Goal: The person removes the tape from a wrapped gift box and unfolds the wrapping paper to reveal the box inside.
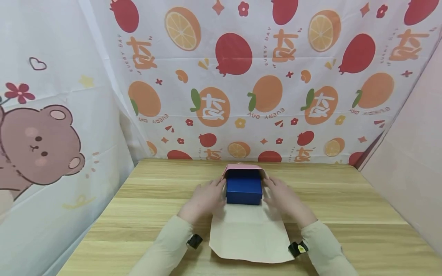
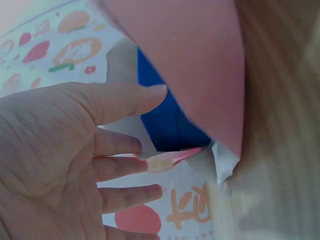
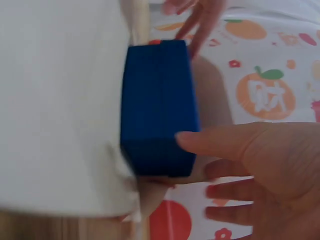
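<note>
A dark blue box (image 1: 244,190) sits on a sheet of paper (image 1: 250,234), cream inside and pink outside. Behind the box the paper's far end (image 1: 243,167) stands raised, its pink side showing. To the box's left is my left hand (image 1: 206,197), fingers fairly straight at the raised paper's side. In the left wrist view its thumb overlaps the blue box (image 2: 172,120) beside the pink paper (image 2: 200,65). My right hand (image 1: 284,197) flanks the other side, fingers extended by the paper's edge. The right wrist view has its thumb (image 3: 200,140) at the corner of the box (image 3: 159,95).
All this stands on a light wood-grain table (image 1: 155,199). A curtain with printed fruit (image 1: 276,96) hangs behind the table's far edge, and a white cloth with a bear print (image 1: 41,145) hangs on the left. A pale wall (image 1: 411,165) closes the right side.
</note>
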A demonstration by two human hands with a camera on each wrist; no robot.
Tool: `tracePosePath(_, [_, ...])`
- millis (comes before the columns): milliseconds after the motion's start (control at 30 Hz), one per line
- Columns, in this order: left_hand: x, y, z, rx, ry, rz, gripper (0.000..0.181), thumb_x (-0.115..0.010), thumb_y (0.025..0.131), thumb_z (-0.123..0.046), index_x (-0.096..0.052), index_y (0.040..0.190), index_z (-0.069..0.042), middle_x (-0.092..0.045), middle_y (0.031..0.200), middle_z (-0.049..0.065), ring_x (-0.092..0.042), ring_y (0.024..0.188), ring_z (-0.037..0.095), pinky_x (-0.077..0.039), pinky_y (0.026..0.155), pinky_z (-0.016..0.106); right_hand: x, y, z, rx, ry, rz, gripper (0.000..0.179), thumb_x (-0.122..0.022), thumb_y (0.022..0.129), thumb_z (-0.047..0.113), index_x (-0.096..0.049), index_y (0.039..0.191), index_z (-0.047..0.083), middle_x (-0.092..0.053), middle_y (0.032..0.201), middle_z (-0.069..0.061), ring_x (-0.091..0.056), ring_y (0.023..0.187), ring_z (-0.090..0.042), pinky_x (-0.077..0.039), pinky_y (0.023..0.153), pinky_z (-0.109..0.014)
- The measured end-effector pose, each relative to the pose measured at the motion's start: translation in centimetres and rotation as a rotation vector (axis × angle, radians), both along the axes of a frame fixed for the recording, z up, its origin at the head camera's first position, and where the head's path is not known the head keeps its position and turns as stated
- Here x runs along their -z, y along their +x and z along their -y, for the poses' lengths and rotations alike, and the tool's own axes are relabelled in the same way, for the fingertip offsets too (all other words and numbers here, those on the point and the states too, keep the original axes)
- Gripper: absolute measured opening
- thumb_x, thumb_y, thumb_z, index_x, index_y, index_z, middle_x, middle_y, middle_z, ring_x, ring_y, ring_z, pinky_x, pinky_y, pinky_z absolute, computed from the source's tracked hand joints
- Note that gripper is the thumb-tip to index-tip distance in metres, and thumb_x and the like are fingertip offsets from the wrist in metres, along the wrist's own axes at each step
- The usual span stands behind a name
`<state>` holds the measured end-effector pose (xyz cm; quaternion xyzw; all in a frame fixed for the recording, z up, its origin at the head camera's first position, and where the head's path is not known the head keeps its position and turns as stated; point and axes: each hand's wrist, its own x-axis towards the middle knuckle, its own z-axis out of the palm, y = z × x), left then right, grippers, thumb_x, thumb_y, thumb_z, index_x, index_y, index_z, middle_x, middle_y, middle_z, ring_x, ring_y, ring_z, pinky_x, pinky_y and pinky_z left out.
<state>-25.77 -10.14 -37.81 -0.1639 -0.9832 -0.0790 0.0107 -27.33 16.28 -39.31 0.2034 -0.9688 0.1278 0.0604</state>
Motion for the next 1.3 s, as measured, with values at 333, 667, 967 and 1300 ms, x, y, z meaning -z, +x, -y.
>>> tracePosePath(333, [-1.3,-5.4,0.0,-0.047,-0.087,-0.133,0.067,-0.065,0.093,-0.029,-0.037,0.150,-0.011,-0.033,0.158,0.012,-0.037,0.141,0.038,-0.037,0.103,0.067,-0.9,-4.1,-0.2,0.028,0.206,-0.306,0.066,-0.076,0.084,0.023,-0.048,0.141,0.004,-0.034,0.155,-0.020,-0.029,0.144,-0.039,-0.036,0.108,-0.062])
tracePosePath(667, [-0.1,-9.8,-0.4,-0.074,-0.441,-0.347,0.064,-0.054,0.095,-0.052,-0.043,0.148,-0.018,-0.010,0.165,0.007,-0.003,0.153,0.032,-0.008,0.117,0.066,-0.3,-8.4,-0.3,0.046,0.466,-0.355,0.060,-0.072,0.087,0.025,-0.052,0.140,0.006,-0.018,0.163,-0.014,-0.008,0.152,-0.035,-0.011,0.121,-0.057])
tracePosePath(967, [1.1,-11.4,-0.3,-0.069,-0.560,-0.227,0.062,-0.041,0.099,-0.055,-0.033,0.153,-0.025,-0.009,0.166,0.004,0.001,0.154,0.028,-0.005,0.120,0.060,1.2,-10.4,-0.5,0.019,0.549,-0.219,0.068,-0.069,0.089,0.038,-0.044,0.145,0.007,-0.025,0.161,-0.013,-0.010,0.151,-0.036,-0.015,0.120,-0.058])
tracePosePath(1300, [4.0,-12.7,1.0,-0.040,-0.369,-0.047,0.079,-0.058,0.084,-0.068,-0.035,0.151,-0.033,-0.020,0.164,0.004,-0.003,0.153,0.031,-0.009,0.117,0.065,2.5,-10.5,-0.1,-0.027,0.446,-0.051,0.054,-0.059,0.096,0.040,-0.048,0.144,0.018,-0.038,0.155,-0.009,-0.019,0.149,-0.037,-0.020,0.117,-0.061])
